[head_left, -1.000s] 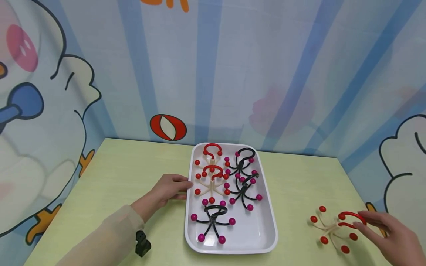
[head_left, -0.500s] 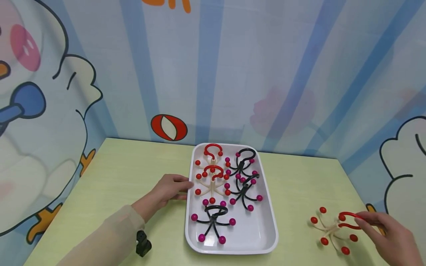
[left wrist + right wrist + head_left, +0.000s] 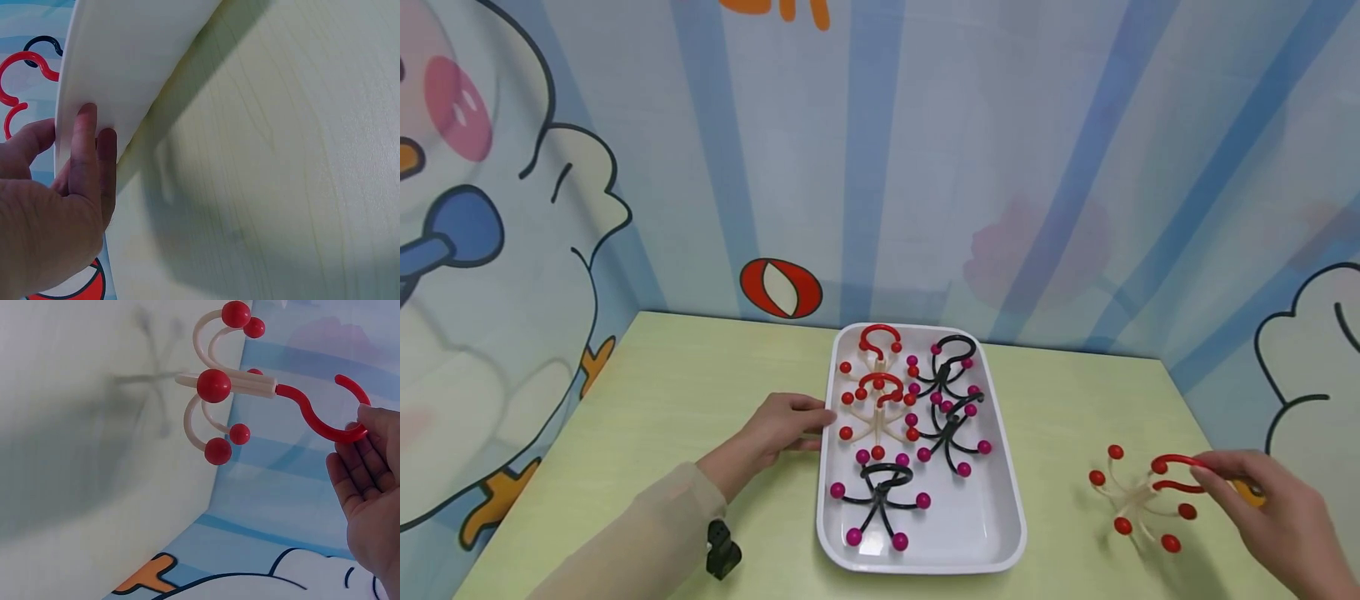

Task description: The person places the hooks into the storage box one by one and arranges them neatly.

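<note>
My right hand pinches the red curved hook of a cream multi-arm hanging hook with red ball tips. It hangs tilted above the table, apart from its shadow. At the left side of a white tray, my left hand holds the rim, thumb at the edge and fingers against the outer wall. Inside the tray lie two cream hanging hooks with red hooks, one in front of the other. Several black hanging hooks with magenta balls lie there too.
The pale wood-grain table surrounds the tray. A blue striped cloth backdrop with cartoon figures rises behind it and at both sides. A small black device is on the left wrist.
My right hand has raised the cream hanging hook off the table and shifted it slightly left. My left hand and the tray have stayed in place.
</note>
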A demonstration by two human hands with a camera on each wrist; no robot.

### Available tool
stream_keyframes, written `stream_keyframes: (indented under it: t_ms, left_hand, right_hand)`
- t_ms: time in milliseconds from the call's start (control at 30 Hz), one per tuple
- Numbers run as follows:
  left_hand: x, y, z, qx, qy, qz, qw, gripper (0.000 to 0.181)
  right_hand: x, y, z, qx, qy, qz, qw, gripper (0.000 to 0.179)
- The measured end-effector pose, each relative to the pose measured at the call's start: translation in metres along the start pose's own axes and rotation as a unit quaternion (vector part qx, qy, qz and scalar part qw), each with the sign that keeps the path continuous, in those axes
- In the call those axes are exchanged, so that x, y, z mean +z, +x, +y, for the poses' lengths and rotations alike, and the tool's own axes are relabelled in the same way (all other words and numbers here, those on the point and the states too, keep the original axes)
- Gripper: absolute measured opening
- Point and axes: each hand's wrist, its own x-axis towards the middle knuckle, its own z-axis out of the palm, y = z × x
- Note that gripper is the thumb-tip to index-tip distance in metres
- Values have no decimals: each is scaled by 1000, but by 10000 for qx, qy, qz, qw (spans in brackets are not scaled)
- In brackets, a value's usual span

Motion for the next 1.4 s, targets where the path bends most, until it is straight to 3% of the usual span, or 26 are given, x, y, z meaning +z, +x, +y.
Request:
stream_keyframes:
  t_ms: [233,500,900,1400]
  left_hand:
    - [0,0,-2,167,13,-79,9998,41]
    - [0,0,-1,103,4,-49,9999,41]
    - [0,2,-1,43,16,-18,10000,41]
    - [0,1,-1,32,76,13,10000,43]
  right_hand:
    - [-10,12,-24,-328,171,153,9992,18]
    - [-20,28,-64,-909,632,309,9934,17]
    - [-16,41,-116,-2015,1484,346,9676,35]
    - [4,38,-158,-2275,1755,-224,9576,37]
